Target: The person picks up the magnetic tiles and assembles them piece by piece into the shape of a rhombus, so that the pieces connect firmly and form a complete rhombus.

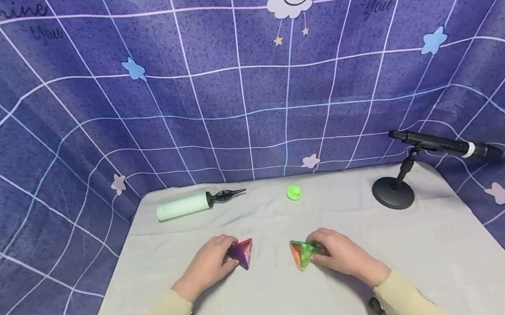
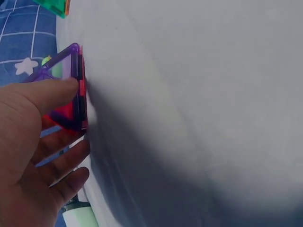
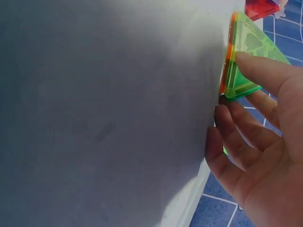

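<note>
My left hand [image 1: 209,265] pinches a small pyramid of see-through purple and red triangular magnetic tiles [image 1: 245,255], left of the table's middle. In the left wrist view the thumb presses the purple-framed tile [image 2: 74,101], and the other fingers lie partly behind it. Across a gap, my right hand [image 1: 342,252] holds a similar piece of green and orange triangular magnetic tiles [image 1: 297,254]. The right wrist view has the thumb on its lime-green face [image 3: 251,45], with the orange tile [image 3: 230,47] along one edge. The two pieces stand apart.
Toward the back of the white-covered table [image 1: 274,305] lie a pale green hand pump [image 1: 184,206] with a black nozzle and a small bright green toy duck [image 1: 294,192]. A black microphone-like tube on a round-based stand [image 1: 393,192] stands at the right. Blue patterned curtain [image 1: 245,91] surrounds the table.
</note>
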Motion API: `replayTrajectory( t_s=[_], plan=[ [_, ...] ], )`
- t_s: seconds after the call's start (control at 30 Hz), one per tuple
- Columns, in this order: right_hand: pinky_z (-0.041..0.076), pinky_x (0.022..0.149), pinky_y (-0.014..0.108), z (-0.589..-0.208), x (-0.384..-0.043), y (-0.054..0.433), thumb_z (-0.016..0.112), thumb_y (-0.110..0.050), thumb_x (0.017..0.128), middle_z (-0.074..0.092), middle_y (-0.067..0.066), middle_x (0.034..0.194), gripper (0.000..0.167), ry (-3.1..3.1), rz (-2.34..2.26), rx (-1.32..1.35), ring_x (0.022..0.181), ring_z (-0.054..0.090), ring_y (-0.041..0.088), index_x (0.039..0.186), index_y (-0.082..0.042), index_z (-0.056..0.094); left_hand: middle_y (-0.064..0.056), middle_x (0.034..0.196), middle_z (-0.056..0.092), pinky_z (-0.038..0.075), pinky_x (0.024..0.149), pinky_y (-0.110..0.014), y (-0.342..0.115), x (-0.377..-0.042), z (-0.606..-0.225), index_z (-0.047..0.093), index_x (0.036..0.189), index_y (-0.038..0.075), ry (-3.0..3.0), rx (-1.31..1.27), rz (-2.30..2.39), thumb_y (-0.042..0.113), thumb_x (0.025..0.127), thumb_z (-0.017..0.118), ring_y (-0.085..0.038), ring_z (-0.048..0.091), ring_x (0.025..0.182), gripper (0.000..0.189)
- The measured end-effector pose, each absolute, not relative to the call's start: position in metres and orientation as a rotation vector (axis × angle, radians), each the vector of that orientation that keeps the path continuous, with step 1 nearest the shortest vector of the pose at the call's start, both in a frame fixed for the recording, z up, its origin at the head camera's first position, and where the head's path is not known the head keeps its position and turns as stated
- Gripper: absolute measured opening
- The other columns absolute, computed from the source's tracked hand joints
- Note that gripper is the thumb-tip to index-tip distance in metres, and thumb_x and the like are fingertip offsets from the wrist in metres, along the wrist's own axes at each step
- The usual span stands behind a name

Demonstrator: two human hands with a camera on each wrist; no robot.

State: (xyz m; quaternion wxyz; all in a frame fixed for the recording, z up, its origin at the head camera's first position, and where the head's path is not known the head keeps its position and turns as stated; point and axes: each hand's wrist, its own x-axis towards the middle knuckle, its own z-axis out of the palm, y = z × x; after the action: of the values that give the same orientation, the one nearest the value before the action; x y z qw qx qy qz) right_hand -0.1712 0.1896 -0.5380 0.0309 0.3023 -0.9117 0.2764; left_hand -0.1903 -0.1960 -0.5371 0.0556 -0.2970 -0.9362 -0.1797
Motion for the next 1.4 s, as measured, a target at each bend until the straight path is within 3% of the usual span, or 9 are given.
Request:
replayTrajectory(
  t_s=[0.23, 0.5, 1.4],
  plan=[
    [0.051, 0.076, 0.034, -0.537, -0.171, 0.191, 0.089, -0.022, 0.082, 0.061, -0.011, 0.091, 0.030, -2.853, 0.835, 0.874, 0.081, 0.056, 0.007, 0.103, -0.018, 0.068, 0.004, 0.102, 0.065, 0.051, 0.086, -0.039, -0.196, -0.190, -0.540, 0.068, 0.116, 0.011, -2.829, -0.912, -0.543, 0.029, 0.084, 0.087, -0.014, 0.059, 0.092, 0.041],
    [0.055, 0.088, 0.038, -0.539, -0.169, 0.189, 0.088, -0.022, 0.084, 0.070, -0.003, 0.111, 0.041, -2.784, 0.859, 0.942, 0.097, 0.065, 0.012, 0.119, -0.010, 0.071, 0.000, 0.110, 0.068, 0.052, 0.094, -0.041, -0.195, -0.188, -0.538, 0.068, 0.122, 0.009, -2.843, -0.922, -0.554, 0.025, 0.088, 0.084, -0.018, 0.064, 0.102, 0.041],
    [0.054, 0.095, 0.040, -0.539, -0.178, 0.149, 0.086, -0.025, 0.087, 0.071, 0.002, 0.117, 0.045, -2.780, 0.852, 0.974, 0.105, 0.066, 0.016, 0.126, -0.009, 0.069, -0.001, 0.113, 0.068, 0.052, 0.095, -0.038, -0.141, -0.188, -0.541, 0.068, 0.123, 0.009, -2.847, -1.030, -0.610, 0.026, 0.093, 0.080, -0.018, 0.064, 0.105, 0.036]
  ],
)
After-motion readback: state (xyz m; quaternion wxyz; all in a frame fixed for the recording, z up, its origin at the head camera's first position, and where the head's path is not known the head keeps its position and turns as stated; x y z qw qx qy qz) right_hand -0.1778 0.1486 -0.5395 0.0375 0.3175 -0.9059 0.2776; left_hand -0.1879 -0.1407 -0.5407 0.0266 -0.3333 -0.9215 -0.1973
